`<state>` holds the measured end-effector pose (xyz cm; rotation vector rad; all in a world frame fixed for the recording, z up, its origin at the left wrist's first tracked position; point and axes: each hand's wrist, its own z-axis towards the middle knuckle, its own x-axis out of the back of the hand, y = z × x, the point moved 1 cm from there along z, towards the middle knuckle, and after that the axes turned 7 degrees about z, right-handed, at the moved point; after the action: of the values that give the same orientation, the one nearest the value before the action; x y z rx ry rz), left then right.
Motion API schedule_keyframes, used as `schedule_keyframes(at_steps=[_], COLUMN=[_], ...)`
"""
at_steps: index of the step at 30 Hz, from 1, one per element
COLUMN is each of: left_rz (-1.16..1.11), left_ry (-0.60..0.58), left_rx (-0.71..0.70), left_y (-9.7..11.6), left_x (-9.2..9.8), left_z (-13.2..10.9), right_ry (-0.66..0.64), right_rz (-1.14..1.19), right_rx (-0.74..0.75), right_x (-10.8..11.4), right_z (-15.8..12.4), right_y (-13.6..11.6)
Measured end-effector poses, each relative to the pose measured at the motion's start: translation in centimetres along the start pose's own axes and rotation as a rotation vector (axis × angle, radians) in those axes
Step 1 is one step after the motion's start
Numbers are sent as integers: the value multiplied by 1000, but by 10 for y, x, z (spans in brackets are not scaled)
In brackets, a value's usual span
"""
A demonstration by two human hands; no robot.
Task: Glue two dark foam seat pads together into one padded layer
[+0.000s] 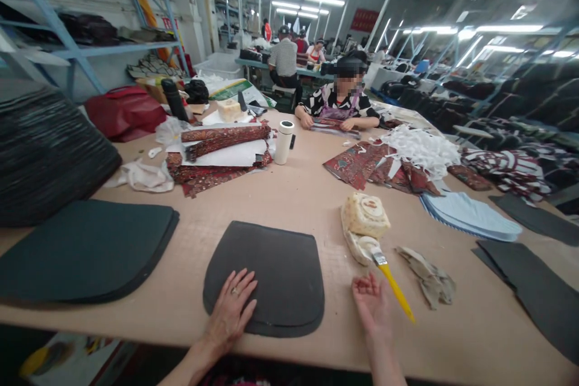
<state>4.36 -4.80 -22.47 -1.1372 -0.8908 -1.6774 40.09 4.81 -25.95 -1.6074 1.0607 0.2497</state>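
A dark grey rounded panel (pixel 275 265) lies flat in front of me, with a second edge showing under its near side. My left hand (pixel 233 307) rests on its near left part, fingers spread, a ring on one finger. To the right of the panel, my right hand (pixel 371 301) is palm up over the table, fingers loosely curled and nothing visible in them. Just beyond it, a yellow-handled brush (pixel 395 292) leans with its bristles on a white, glue-smeared container (pixel 357 247). A cream block (pixel 365 215) sits at that container's far end.
Stacked dark panels (pixel 90 247) lie at the left, beside a tall dark pile (pixel 49 151). A crumpled rag (pixel 429 277), light blue pieces (pixel 470 216) and grey sheets (pixel 534 289) are on the right. A white flask (pixel 284 143) stands mid-table. Across it, a co-worker (pixel 339 99) handles patterned material.
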Motion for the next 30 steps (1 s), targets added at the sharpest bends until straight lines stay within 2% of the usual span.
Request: schedule_keyframes(at_steps=[3, 4, 5, 6, 9, 12, 15, 18, 21, 26, 30], left_rz=[-137, -187, -237, -273, -349, -430, -480, -502, -497, -480, -483], left_ry=[1, 9, 16, 20, 1, -72, -137, -172, -193, -232, -268], left_rx=[106, 144, 181, 199, 169, 96, 35, -9, -52, -142, -156], left_y=[-10, -18, -27, -38, -71, -91, -98, -100, -102, -101, -99], left_x=[9, 12, 13, 13, 0, -26, -50, -63, -62, -50, -50], left_z=[14, 25, 38, 54, 106, 144, 158, 158, 157, 154, 152], right_ry=[-103, -169, -297, -380, -561, -691, -750, -765, -770, -769, -752], right_rz=[-197, -304, -541, -666, -849, -980, -1100, -1195, -1242, -1262, -1290], right_rx=[7, 37, 145, 198, 302, 408, 477, 514, 535, 533, 495], right_x=[-29, -45, -64, -83, -140, -176, -185, -180, -176, -176, -174], right_z=[-22, -27, -32, -34, -33, -24, -16, -12, -10, -8, -7], right_y=[27, 38, 49, 61, 96, 126, 148, 158, 159, 158, 157])
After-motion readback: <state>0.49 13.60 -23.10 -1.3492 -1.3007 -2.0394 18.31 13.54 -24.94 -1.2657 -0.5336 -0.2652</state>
